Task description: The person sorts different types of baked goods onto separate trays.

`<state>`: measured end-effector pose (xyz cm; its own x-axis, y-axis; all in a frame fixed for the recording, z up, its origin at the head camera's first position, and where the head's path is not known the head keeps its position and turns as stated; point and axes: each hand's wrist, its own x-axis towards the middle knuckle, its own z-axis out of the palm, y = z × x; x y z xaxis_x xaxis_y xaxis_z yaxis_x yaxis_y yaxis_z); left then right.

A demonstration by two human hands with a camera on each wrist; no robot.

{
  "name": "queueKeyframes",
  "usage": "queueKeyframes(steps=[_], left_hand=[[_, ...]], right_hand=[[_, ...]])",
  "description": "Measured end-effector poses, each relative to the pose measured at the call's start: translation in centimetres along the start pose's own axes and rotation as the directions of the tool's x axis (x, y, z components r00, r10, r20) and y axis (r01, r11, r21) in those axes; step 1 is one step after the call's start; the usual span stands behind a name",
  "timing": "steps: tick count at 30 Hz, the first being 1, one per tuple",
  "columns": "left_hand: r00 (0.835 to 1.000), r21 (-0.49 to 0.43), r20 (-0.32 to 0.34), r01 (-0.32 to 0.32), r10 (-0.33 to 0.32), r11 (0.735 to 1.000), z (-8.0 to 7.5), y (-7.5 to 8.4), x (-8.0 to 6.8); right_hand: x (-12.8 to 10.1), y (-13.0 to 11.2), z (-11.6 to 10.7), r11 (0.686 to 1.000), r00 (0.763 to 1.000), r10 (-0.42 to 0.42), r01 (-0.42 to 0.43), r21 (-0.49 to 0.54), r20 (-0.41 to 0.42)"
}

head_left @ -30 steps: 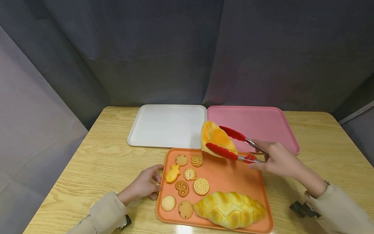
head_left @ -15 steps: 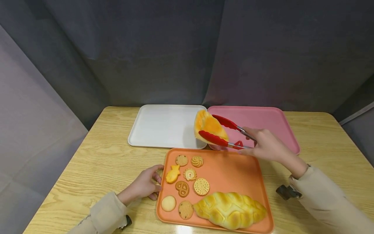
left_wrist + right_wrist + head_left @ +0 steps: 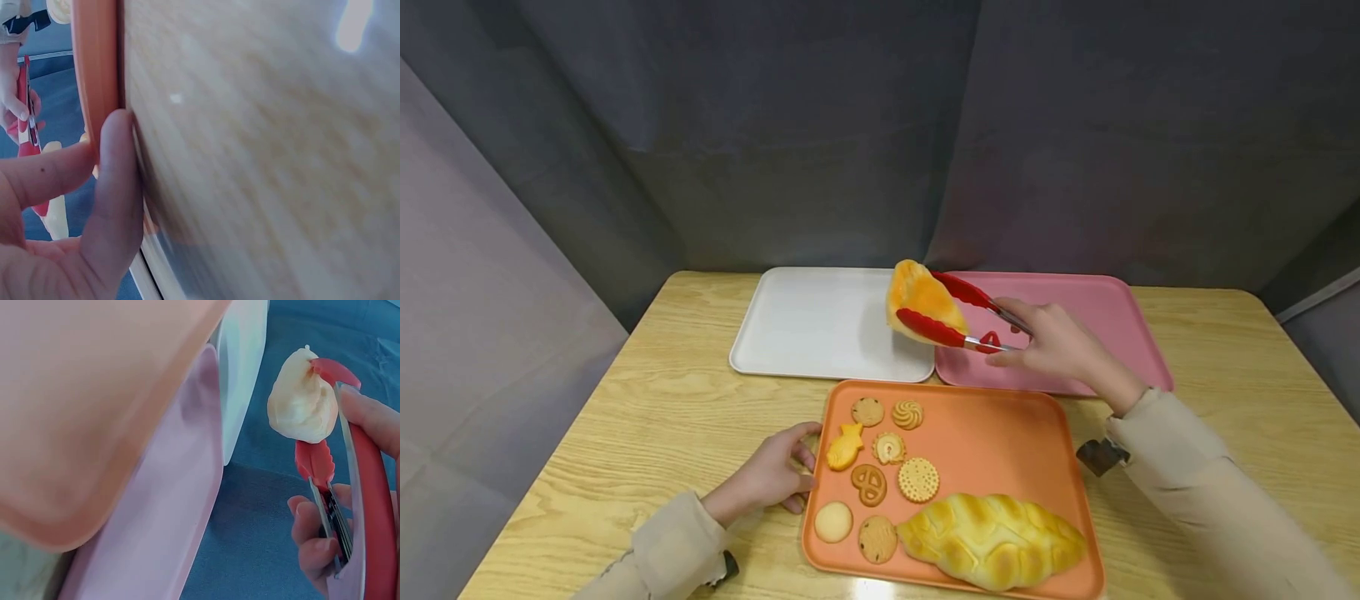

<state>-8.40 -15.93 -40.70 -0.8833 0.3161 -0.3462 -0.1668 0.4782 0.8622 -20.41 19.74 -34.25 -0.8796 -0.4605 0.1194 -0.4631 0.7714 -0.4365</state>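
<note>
Bread piece (image 3: 921, 304), orange-topped and wedge-shaped, hangs in the air between the red tongs (image 3: 951, 312), over the seam where the white tray (image 3: 820, 325) meets the pink tray (image 3: 1075, 325). The right hand (image 3: 1048, 346) squeezes the tong handles closed on it. Only the tips pinch the soft wedge, so a slackened squeeze or a jolt could let it slip and drop onto the tray edges.

Nearer, the left hand (image 3: 771, 479) rests with relaxed fingers against the left rim of the orange tray (image 3: 992, 433), which holds cookies (image 3: 887, 467) and a braided loaf (image 3: 992, 537).

The right wrist view shows the bread's pale underside (image 3: 303, 403) and the fingers curled round the handles, which the head view hides. The left wrist view shows the fingers (image 3: 115, 187) touching the rim.
</note>
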Motion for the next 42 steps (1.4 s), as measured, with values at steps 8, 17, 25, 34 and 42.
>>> queueKeyframes(steps=[8, 17, 25, 34, 42], left_hand=[[1.000, 0.000, -0.006, -0.013, 0.013, 1.000, 0.0, 0.0, 0.0], [1.000, 0.008, -0.004, -0.009, 0.009, 1.000, -0.1, -0.1, -0.1], [1.000, 0.002, -0.003, 0.003, -0.003, 1.000, 0.1, -0.2, -0.2], [1.000, 0.001, -0.010, 0.005, -0.005, 1.000, 0.2, -0.3, -0.2], [1.000, -0.008, -0.013, 0.018, -0.019, 1.000, 0.3, -0.2, -0.3]], right_hand=[[2.7, -0.3, 0.4, 1.000, 1.000, -0.004, 0.004, -0.004, 0.022], [5.4, -0.9, 1.2, 0.999, 0.997, 0.017, -0.014, -0.035, 0.074], [7.3, -1.1, 2.4, 0.999, 0.996, 0.001, 0.003, -0.042, 0.094], [8.4, -0.9, 3.9, 0.999, 0.994, 0.019, -0.013, -0.052, 0.104], [8.9, -0.6, 4.9, 0.995, 0.990, 0.070, -0.062, -0.072, 0.119]])
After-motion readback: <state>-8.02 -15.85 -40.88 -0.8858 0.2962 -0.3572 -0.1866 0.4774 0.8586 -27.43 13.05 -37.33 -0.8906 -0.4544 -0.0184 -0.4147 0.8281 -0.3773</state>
